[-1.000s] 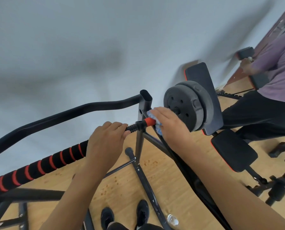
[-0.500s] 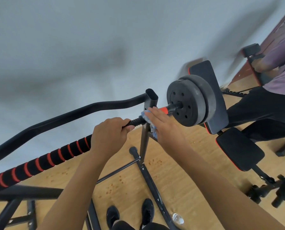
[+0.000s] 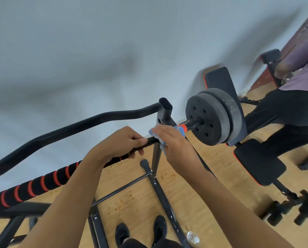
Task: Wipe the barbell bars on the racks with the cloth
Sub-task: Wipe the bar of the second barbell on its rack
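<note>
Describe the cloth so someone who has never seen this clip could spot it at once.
Find the big black weight plates right of centre, then follow the barbell bar leftwards to the rack upright. There the right hand presses a small crumpled cloth around the bar. It is the only light blue thing among black and red gym gear.

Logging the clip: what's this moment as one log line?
left hand grips barbell bar | right hand wraps blue cloth round bar near weight plates | wiping underway
</note>
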The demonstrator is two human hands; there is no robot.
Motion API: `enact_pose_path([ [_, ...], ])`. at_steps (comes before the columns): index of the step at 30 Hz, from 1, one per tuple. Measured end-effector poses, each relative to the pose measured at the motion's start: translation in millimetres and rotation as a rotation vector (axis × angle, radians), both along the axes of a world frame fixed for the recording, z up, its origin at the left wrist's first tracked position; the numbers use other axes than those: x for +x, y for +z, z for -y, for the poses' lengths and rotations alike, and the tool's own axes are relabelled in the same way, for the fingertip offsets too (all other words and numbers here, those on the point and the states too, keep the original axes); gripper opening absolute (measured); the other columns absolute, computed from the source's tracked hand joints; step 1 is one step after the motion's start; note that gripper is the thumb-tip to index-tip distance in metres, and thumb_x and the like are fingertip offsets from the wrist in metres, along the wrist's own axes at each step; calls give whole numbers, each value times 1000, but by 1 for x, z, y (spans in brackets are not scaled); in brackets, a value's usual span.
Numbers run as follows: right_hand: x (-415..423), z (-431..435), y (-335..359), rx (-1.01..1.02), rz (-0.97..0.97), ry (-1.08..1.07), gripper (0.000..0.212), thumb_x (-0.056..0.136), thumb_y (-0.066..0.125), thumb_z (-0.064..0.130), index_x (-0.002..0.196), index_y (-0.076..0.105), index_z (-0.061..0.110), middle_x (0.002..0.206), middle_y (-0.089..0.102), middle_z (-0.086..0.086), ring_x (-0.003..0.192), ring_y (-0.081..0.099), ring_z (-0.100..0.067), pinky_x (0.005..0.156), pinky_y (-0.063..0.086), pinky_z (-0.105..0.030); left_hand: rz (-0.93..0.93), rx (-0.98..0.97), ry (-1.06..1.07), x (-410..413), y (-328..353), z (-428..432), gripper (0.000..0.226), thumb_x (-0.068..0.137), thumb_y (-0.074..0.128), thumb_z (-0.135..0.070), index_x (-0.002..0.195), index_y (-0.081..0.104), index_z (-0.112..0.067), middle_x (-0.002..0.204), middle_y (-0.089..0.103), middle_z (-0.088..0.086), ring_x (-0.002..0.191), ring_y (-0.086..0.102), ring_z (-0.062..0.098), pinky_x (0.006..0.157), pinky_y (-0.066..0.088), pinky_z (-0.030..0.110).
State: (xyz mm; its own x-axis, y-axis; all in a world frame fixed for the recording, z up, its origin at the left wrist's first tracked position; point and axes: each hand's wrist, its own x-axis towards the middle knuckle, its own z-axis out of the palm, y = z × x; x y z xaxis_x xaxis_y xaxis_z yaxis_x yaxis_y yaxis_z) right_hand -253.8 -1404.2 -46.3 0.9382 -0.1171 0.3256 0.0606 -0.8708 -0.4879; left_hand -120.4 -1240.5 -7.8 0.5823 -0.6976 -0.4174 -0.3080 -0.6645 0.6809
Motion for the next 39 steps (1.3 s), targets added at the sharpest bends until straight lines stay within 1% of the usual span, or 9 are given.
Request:
enact_pose_path([
  [4,2,58,-3,-52,-113,-299,28,97,57,6,124,64,13,114,63,0,103,52,-10,109,44,-30,-43,-14,13,-2,0,-1,44,105,57,-42,77,79,-17,61,69,-2,54,62,9,68,52,22],
  [8,-6,53,-2,-144,-91,-250,29,90,65,8,117,63,19,103,60,4,96,54,-14,102,46,-33,-39,-37,-6,-2,-1,0,41,106,56,-38,79,78,-15,60,69,-6,53,62,8,66,54,20],
  [13,-1,-16,3,-13,-54,-69,43,89,60,-10,128,63,7,125,65,-8,120,55,-22,108,43,-33,0,-35,-85,3,-4,-1,36,107,54,-40,88,78,-20,71,74,-3,60,68,13,77,62,33],
  [17,-7,24,3,-66,-72,-167,51,90,72,7,138,56,15,126,61,0,113,53,-9,111,44,-30,500,-91,-176,-3,-16,-8,32,96,67,-53,123,71,-36,101,68,-22,81,65,6,82,61,33],
  [23,-7,21,2,-79,-13,-355,47,89,71,6,134,58,13,125,61,-3,120,54,-19,115,39,-33,1028,-114,-43,-45,-37,-10,22,92,75,-37,100,80,-18,87,73,-2,73,66,18,58,57,32],
  [28,-2,-43,-8,105,13,-203,49,94,60,-7,139,57,12,145,54,-4,139,42,-18,119,28,-25,946,-124,29,-44,-37,-6,35,101,53,-42,105,80,-19,85,71,-4,70,64,15,60,51,26],
  [32,-9,-17,-3,-24,22,-96,57,88,54,-11,139,55,14,142,54,-3,137,45,-18,117,39,-36,787,-78,-33,-30,-29,-6,34,106,49,-46,108,76,-25,81,63,-10,71,58,10,66,54,31],
  [35,-7,17,11,-56,-93,-210,51,91,57,0,139,54,15,131,57,-4,124,53,-20,111,44,-38,687,-32,-44,-19,-25,-7,36,107,47,-46,105,75,-25,79,63,-6,71,59,13,72,56,34],
  [39,3,36,16,-2,-202,-393,67,87,55,-20,144,49,15,146,50,-2,152,26,-23,121,25,-37,558,-34,-24,-10,-19,-4,35,108,50,-43,94,76,-24,76,68,-1,69,60,17,65,45,27],
])
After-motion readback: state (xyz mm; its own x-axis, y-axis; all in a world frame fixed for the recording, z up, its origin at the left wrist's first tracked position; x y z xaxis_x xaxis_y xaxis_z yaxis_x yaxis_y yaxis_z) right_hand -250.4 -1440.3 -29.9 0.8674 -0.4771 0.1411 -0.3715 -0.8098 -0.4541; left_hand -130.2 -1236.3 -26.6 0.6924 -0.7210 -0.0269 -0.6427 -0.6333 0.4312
